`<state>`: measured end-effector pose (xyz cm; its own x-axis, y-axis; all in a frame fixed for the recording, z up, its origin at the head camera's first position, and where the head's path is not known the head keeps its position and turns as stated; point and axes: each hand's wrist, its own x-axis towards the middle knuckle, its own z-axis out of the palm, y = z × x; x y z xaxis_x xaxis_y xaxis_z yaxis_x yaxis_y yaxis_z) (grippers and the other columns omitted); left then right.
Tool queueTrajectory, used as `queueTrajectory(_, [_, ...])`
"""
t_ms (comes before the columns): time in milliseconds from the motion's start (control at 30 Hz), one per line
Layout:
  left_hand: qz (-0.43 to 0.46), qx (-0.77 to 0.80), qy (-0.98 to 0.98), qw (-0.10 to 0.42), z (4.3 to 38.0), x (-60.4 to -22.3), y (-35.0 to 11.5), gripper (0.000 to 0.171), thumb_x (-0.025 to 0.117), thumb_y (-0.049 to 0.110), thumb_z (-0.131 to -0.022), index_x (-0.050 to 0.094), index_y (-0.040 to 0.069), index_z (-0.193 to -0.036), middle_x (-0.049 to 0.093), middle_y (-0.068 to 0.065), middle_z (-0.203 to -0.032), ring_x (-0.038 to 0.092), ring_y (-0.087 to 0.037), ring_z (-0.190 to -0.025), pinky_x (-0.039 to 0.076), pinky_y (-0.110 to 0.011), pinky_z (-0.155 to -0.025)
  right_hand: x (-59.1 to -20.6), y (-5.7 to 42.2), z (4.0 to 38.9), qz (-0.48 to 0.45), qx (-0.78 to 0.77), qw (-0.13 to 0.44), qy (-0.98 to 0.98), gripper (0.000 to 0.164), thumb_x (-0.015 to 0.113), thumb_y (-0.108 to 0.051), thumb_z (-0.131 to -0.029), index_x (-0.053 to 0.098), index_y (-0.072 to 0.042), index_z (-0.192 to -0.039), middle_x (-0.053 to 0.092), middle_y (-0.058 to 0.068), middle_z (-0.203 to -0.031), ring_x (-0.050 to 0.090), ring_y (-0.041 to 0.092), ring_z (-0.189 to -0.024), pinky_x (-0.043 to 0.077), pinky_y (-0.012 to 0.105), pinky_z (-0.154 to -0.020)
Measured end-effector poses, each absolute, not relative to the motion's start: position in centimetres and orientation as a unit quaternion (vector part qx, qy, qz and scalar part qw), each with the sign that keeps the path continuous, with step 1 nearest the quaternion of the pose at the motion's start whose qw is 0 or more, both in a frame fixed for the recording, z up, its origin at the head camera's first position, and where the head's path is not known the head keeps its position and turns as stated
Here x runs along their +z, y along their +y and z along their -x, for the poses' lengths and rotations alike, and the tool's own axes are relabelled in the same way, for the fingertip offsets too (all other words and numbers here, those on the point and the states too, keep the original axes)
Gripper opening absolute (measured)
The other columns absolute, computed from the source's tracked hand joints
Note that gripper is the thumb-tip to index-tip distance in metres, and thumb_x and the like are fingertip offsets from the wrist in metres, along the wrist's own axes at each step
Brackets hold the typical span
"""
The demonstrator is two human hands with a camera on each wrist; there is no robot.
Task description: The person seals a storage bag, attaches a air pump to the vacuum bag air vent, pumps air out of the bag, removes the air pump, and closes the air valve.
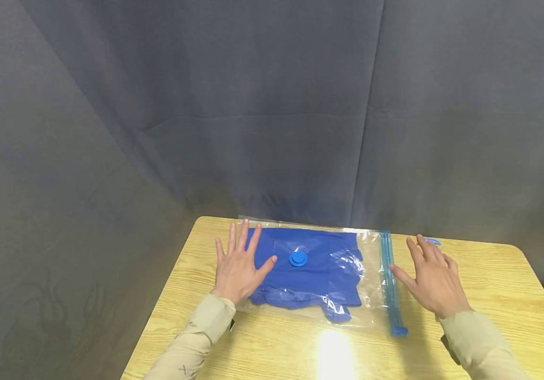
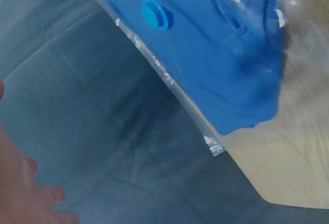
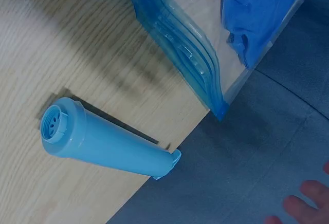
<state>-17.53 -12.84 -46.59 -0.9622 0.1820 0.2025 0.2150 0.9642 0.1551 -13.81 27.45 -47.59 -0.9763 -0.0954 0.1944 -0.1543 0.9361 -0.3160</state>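
A clear zip-top vacuum bag [image 1: 371,248] lies flat on the table, with folded blue cloth [image 1: 312,287] inside. Its round blue valve [image 1: 298,258] faces up, left of the bag's middle. My left hand [image 1: 240,269], fingers spread and holding nothing, overlaps the bag's left end in the head view. The right hand [image 1: 435,279] is spread too, just right of the blue zip strip [image 1: 388,279]; nothing is in its grasp. A blue slider [image 1: 400,331] sits at the strip's near end. Mostly hidden behind the right hand in the head view is a light-blue cylindrical hand pump [image 3: 115,142].
The wooden table [image 1: 500,295] has rounded back corners. Grey-blue fabric [image 1: 272,132] hangs close behind its back edge and along both sides. The pump lies near that back edge, one end reaching the edge in the right wrist view.
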Motion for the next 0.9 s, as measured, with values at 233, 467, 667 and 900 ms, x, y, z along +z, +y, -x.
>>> queueTrajectory(233, [0.181,-0.089,-0.966,0.162,17.3,-47.5,-12.8,0.045,0.056,0.034,-0.094,0.055,0.011,-0.132,0.041,-0.018,-0.148,0.032,-0.036,-0.143,0.034,-0.054,-0.110,-47.8,27.5,13.1,-0.054,0.184,0.032,-0.981,0.059,0.045,-0.045,-0.100,0.048,0.004,-0.133,0.050,0.027,-0.129,0.053,0.046,-0.109,0.050,0.060,-0.074])
queueTrajectory(467, [0.270,-0.079,-0.948,0.149,16.6,-49.1,-12.9,0.011,0.057,0.019,-0.095,0.063,0.014,-0.088,0.060,0.001,-0.095,0.060,-0.018,-0.090,0.047,-0.032,-0.075,-49.9,27.1,12.0,-0.073,0.179,0.015,-0.981,0.035,0.048,-0.020,-0.099,0.048,-0.014,-0.065,0.042,-0.003,-0.056,0.040,0.011,-0.049,0.033,0.025,-0.045])
queueTrajectory(667, [0.274,-0.102,-0.956,0.035,15.5,-51.3,-13.1,0.028,0.058,0.023,-0.094,0.060,0.013,-0.121,0.062,-0.004,-0.121,0.060,-0.023,-0.111,0.050,-0.040,-0.088,-52.8,27.4,10.7,-0.043,0.202,-0.043,-0.978,0.029,0.050,-0.020,-0.098,0.053,-0.012,-0.070,0.046,-0.003,-0.058,0.042,0.011,-0.052,0.035,0.026,-0.048])
queueTrajectory(900, [0.247,-0.117,-0.959,-0.075,14.7,-53.8,-12.6,0.053,0.057,0.026,-0.095,0.043,0.016,-0.145,0.040,-0.010,-0.152,0.042,-0.033,-0.138,0.038,-0.057,-0.107,-56.1,27.9,9.6,0.005,0.246,-0.106,-0.963,0.029,0.054,-0.022,-0.096,0.062,0.006,-0.098,0.069,0.008,-0.075,0.064,0.018,-0.063,0.054,0.035,-0.057])
